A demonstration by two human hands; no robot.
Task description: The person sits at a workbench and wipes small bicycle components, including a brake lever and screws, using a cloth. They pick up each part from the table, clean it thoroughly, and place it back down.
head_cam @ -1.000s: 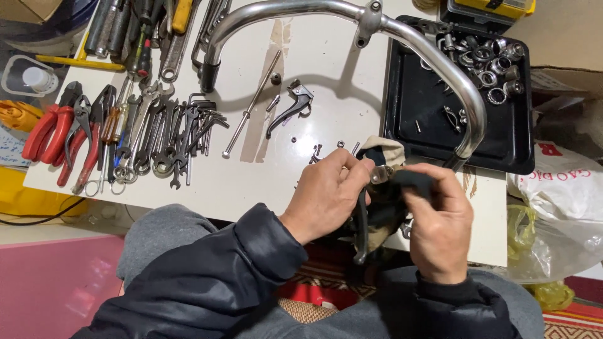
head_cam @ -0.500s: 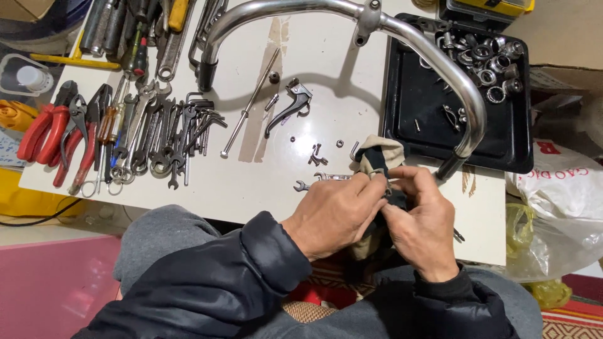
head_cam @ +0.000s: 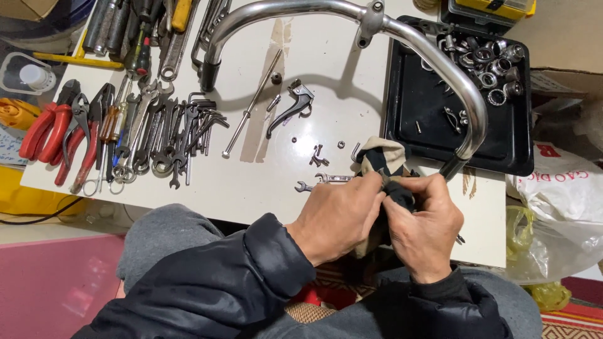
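My left hand (head_cam: 336,216) and my right hand (head_cam: 426,226) meet at the near edge of a white table (head_cam: 264,182). Both pinch a beige and dark rag (head_cam: 382,157) wrapped around a small metal part that is mostly hidden between my fingers. A small spanner (head_cam: 323,181) lies on the table just beyond my left knuckles. A chrome bicycle handlebar (head_cam: 352,12) arches over the table, with its right end (head_cam: 455,164) close to my right hand.
Red-handled pliers (head_cam: 53,135), spanners and hex keys (head_cam: 169,135) lie in rows at the left. A black brake lever (head_cam: 290,107), a long rod (head_cam: 251,103) and loose screws sit mid-table. A black tray (head_cam: 433,135) holds rings and nuts. Plastic bags (head_cam: 559,207) are at the right.
My hands dropped a long dark part out of sight and closed together on the rag. The small spanner, covered a second ago by my left hand, now shows on the table.
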